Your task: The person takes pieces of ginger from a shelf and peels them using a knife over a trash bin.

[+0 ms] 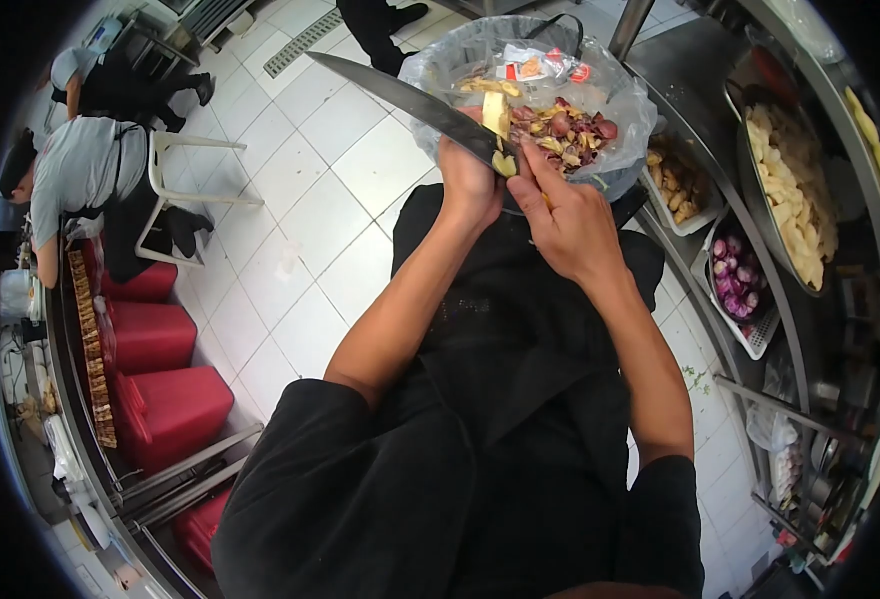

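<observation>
My left hand (471, 183) is closed around a partly peeled, pale yellow piece of ginger (496, 114), which sticks up past the fingers. In my right hand (574, 221) is a large kitchen knife (400, 95), its long dark blade reaching to the upper left across the ginger. A strip of peel (504, 164) clings to the blade near my right fingers. Both hands are over the near rim of a bin lined with a clear plastic bag (430, 70). Inside lie reddish onion skins (585, 135), yellowish peelings and some wrappers.
On the right rack are a basket of unpeeled ginger (678, 183), a white basket (760, 341) of peeled purple onions (735, 275), and a large pan of pale peeled pieces (795, 205). Left are a white stool (160, 185), red bins (170, 409) and people (90, 170) at a counter.
</observation>
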The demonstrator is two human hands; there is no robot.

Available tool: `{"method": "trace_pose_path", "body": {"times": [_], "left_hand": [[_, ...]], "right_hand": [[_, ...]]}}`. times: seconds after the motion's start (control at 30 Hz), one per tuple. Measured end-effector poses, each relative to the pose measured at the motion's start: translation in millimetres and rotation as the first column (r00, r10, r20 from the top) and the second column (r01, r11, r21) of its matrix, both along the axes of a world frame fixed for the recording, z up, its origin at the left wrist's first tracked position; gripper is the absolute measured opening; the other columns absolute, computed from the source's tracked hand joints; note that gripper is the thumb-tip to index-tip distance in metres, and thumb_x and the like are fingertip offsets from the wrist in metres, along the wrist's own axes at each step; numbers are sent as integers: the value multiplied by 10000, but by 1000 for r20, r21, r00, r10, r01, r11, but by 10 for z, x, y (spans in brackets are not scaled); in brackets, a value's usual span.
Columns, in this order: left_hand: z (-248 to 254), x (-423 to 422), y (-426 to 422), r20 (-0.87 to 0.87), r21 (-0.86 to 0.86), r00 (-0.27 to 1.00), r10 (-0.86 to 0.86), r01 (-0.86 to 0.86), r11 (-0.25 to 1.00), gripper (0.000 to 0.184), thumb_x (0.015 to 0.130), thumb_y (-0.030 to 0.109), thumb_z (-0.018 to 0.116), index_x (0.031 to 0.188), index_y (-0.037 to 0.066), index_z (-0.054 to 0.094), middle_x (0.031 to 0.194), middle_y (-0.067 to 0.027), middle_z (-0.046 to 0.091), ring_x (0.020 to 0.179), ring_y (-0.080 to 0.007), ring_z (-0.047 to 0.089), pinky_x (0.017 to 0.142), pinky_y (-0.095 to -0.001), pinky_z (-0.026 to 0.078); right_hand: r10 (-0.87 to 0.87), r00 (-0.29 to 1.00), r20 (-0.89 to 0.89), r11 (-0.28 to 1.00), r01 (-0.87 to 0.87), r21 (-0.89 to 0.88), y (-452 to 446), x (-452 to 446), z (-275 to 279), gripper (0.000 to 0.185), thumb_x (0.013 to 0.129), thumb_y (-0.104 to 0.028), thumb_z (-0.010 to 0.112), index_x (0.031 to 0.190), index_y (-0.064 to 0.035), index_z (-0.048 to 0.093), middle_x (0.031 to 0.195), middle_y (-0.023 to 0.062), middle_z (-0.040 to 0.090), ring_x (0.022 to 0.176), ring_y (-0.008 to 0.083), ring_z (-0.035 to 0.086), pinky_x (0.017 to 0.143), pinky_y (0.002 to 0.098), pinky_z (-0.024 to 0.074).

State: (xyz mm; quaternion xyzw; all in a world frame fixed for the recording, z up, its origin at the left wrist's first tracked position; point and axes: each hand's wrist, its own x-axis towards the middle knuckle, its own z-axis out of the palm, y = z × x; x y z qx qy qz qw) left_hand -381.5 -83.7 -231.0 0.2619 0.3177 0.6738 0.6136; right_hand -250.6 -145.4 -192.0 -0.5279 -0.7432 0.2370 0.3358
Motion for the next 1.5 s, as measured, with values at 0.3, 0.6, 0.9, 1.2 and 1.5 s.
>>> {"method": "trace_pose_path", "body": {"times": [0.3, 0.6, 0.9, 1.2, 1.5], "left_hand": [[75, 29, -68, -62, -47, 997, 45, -48, 998, 219, 981, 255, 487, 1012, 44, 535, 819, -42, 582, 637, -119, 559, 500, -258, 438], [243, 6, -144, -79, -142, 994, -73, 62, 988, 269, 996, 313, 385, 989, 98, 548, 780, -8, 559, 533, -90, 454, 408, -250, 285], [175, -38, -209, -121, -156, 985, -127, 108, 982, 242, 985, 277, 406, 1051, 63, 499, 762, -81, 541, 509, -120, 423, 422, -257, 307], [114, -59, -88, -75, -144, 993, -85, 74, 987, 257, 1014, 313, 344, 987, 98, 480, 742, -39, 546, 498, -106, 461, 406, -248, 319], [105, -8, -34, -121, -85, 992, 41, -52, 995, 301, 996, 310, 412, 1086, 51, 535, 767, -31, 567, 542, -108, 515, 383, -229, 324]], "right_hand": [[-16, 995, 101, 999, 12, 38, 46, -11, -40, 564, 952, -451, 532, 1333, -35, 533, 777, 223, 676, 742, 414, 669, 661, 485, 514], [-66, 994, 92, 992, 55, 112, 139, -18, -126, 549, 956, -450, 512, 1322, -40, 537, 767, 205, 682, 741, 417, 668, 665, 505, 517], [-108, 989, -104, 994, 105, -28, 577, 165, -278, 522, 964, -443, 477, 1288, -46, 575, 970, 269, 662, 936, 461, 630, 845, 487, 489], [-53, 998, -37, 998, 53, 15, 181, -18, -96, 538, 963, -435, 496, 1318, -35, 552, 893, 225, 689, 880, 427, 658, 797, 469, 508], [26, 1000, -4, 1000, -26, -15, 57, -3, -4, 549, 954, -434, 526, 1304, -11, 549, 835, 227, 681, 823, 416, 664, 745, 468, 509]]}}
